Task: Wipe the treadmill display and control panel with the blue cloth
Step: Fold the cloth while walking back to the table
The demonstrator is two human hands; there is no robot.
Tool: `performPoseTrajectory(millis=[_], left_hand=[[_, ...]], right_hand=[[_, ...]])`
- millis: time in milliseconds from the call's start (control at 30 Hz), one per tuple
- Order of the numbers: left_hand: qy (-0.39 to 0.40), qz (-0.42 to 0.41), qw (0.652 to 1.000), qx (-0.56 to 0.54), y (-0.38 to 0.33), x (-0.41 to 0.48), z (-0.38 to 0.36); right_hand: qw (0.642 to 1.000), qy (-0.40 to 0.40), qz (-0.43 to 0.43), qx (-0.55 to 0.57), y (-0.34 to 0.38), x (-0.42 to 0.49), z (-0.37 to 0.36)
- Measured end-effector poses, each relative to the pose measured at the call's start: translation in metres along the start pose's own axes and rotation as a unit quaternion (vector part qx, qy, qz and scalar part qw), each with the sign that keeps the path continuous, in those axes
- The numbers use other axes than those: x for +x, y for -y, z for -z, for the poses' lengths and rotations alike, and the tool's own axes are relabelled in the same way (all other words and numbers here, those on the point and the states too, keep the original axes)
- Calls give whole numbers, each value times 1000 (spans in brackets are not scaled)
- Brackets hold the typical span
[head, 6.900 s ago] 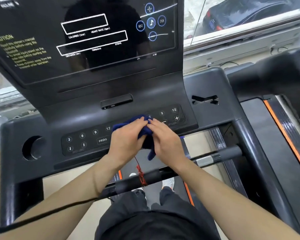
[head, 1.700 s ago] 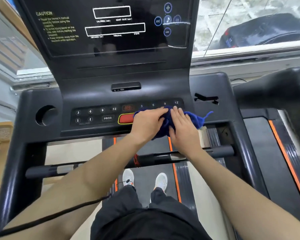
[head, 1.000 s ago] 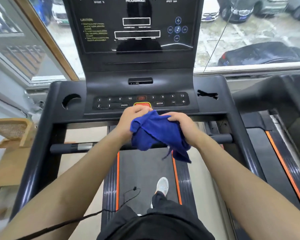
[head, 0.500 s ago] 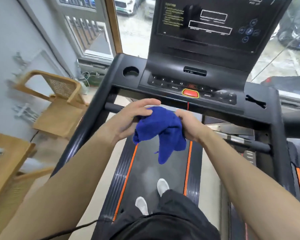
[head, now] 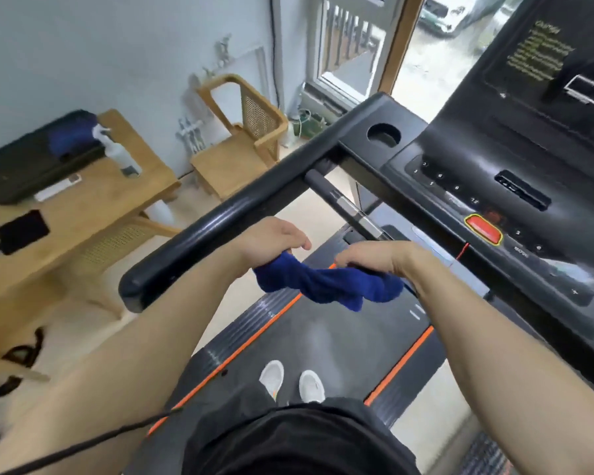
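Both hands grip the blue cloth [head: 326, 282] over the treadmill belt [head: 326, 341], clear of the console: the left hand [head: 271, 240] clutches one end, the right hand [head: 374, 260] the other. The control panel [head: 467, 200] with its red button [head: 483, 229] lies to the right, the display [head: 542, 60] above it. To the left stands a wooden desk [head: 93, 200] with a spray bottle [head: 117, 152], a chair [head: 244, 138] beyond it by the pale wall [head: 100, 53].

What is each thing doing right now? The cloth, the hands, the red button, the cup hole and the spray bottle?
blue cloth: bunched, held off the panel
left hand: gripping one end
right hand: gripping the other end
red button: untouched
cup holder: empty
spray bottle: upright on wooden table
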State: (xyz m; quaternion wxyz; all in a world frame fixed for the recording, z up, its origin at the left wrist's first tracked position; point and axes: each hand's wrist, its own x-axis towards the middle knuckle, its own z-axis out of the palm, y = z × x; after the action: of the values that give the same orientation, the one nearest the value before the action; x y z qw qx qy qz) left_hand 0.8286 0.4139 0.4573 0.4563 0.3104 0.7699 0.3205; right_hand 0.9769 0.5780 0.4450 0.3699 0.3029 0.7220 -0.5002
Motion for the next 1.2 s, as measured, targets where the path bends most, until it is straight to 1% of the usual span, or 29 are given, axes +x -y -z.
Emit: performPoseTrajectory(millis=[33, 100, 167, 200, 267, 333, 400, 467, 533, 600, 667, 733, 800, 867, 933, 1033, 1067, 1133, 1200], left_hand=[[-3, 17, 999, 42, 8, -4, -4], [50, 67, 989, 126, 25, -17, -12], [96, 115, 979, 140, 42, -33, -18], [97, 124, 979, 130, 50, -42, -19], [48, 129, 985, 101, 68, -60, -19], [-48, 134, 988, 67, 89, -80, -13], [-141, 142, 979, 36, 112, -103, -6], [-210, 162, 964, 15, 136, -130, 0], [-262, 176, 948, 35, 158, -161, 4], [-302, 190, 929, 96, 179, -195, 7], [-340, 193, 913, 115, 203, -231, 11], [-372, 191, 905, 85, 231, -272, 14], [-415, 197, 887, 48, 261, -316, 15], [-471, 214, 856, 23, 292, -363, 13], [-520, 213, 827, 20, 320, -409, 11], [-561, 203, 802, -17, 364, -479, 9], [-569, 201, 797, -36, 379, -504, 8], [-572, 212, 792, -36, 412, -552, 3], [-560, 254, 789, -8, 446, -597, -2]], right_hand=[[999, 24, -5, -21, 4, 4, -3], [994, 40, 23, -100, 12, 18, -10], [976, 46, 102, -186, 26, 29, -19], [970, 48, 140, -191, 34, 34, -23], [963, 41, 208, -169, 50, 41, -35], [955, 37, 253, -150, 68, 48, -50], [948, 52, 281, -141, 87, 57, -70], [935, 67, 303, -170, 108, 66, -93], [912, 62, 331, -232, 131, 71, -122], [882, 52, 366, -291, 154, 72, -161], [852, 57, 410, -320, 178, 72, -207], [836, 74, 422, -342, 200, 74, -257], [814, 81, 437, -373, 222, 76, -308], [782, 78, 470, -403, 244, 76, -361], [752, 84, 497, -425, 264, 74, -417], [699, 104, 528, -471, 293, 72, -507], [688, 117, 532, -479, 302, 70, -538], [689, 147, 532, -470, 318, 66, -595], [711, 188, 522, -432, 333, 61, -645]])
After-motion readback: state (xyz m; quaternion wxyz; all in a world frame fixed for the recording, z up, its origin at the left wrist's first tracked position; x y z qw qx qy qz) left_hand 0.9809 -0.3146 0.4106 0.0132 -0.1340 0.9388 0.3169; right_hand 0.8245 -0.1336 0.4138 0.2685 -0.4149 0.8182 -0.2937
